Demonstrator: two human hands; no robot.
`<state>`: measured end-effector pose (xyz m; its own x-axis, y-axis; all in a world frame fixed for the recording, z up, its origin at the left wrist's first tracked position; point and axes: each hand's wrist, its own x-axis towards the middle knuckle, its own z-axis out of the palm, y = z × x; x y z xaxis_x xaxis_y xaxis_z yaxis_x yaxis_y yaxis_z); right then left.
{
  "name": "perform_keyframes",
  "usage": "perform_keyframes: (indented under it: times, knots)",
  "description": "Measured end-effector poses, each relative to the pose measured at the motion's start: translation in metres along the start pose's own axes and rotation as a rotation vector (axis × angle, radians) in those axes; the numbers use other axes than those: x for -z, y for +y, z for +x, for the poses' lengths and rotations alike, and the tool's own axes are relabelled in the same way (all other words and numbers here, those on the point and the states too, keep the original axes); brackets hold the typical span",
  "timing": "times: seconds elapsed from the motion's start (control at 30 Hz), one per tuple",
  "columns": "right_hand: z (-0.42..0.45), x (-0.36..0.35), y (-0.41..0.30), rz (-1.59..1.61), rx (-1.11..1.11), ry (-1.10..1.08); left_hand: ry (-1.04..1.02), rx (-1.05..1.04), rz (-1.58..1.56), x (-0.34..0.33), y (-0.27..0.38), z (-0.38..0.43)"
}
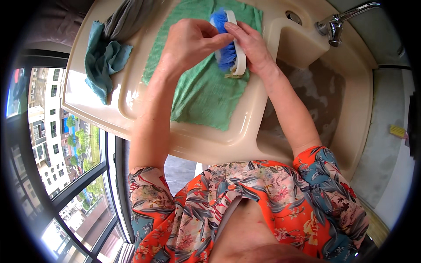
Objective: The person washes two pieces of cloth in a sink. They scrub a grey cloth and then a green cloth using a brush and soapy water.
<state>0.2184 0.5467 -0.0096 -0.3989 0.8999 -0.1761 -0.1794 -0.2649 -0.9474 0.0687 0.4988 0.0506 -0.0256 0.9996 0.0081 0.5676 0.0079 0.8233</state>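
Observation:
My right hand [248, 44] grips a scrub brush [241, 56] with a white back and blue bristles, its fingers around the back and its thumb over the top edge. From the other side my left hand [197, 39] reaches to the bristles, thumb and fingertips close together there; whether it pinches something is hard to tell. Beneath both hands a wet green cloth [210, 95] lies spread on the ridged washboard part of a beige sink [230, 149]. A yellowish bit hangs at the brush's lower end.
A teal cloth [102, 62] and a grey cloth [126, 21] lie at the upper left of the sink top. Murky water [306, 98] stands in the basin at right, below a chrome faucet [332, 28]. Windows [70, 157] border the left side. A yellow item [397, 131] is at far right.

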Motion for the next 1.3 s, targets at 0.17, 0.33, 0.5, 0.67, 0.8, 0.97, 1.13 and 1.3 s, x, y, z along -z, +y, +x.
perform_keyframes:
  times: [0.17, 0.33, 0.5, 0.67, 0.8, 0.97, 1.13, 1.3]
  knots:
    - [-0.003, -0.005, 0.002, -0.07, 0.066, 0.05, 0.042, 0.037, 0.104, -0.006, -0.005, 0.004]
    - [-0.004, -0.004, 0.002, -0.112, 0.043, 0.043, -0.229, 0.162, -0.401, 0.008, -0.021, 0.01]
    - [-0.006, 0.004, -0.004, 0.238, -0.089, -0.007, -0.205, 0.134, -0.659, 0.035, -0.039, 0.015]
    - [-0.009, 0.002, -0.005, 0.189, -0.086, -0.03, -0.204, 0.131, -0.606, 0.022, -0.033, 0.013]
    - [-0.009, 0.003, -0.006, 0.174, -0.068, -0.031, -0.181, 0.085, -0.48, 0.018, -0.02, 0.008]
    - [-0.009, 0.004, -0.005, 0.163, -0.061, -0.035, -0.135, 0.031, -0.319, -0.006, -0.021, 0.008]
    - [-0.007, 0.005, -0.003, 0.18, -0.072, -0.054, -0.067, 0.033, -0.344, -0.01, -0.021, 0.008]
    - [-0.002, 0.009, 0.001, 0.286, -0.149, -0.031, 0.071, 0.031, -0.668, 0.025, -0.031, 0.015]
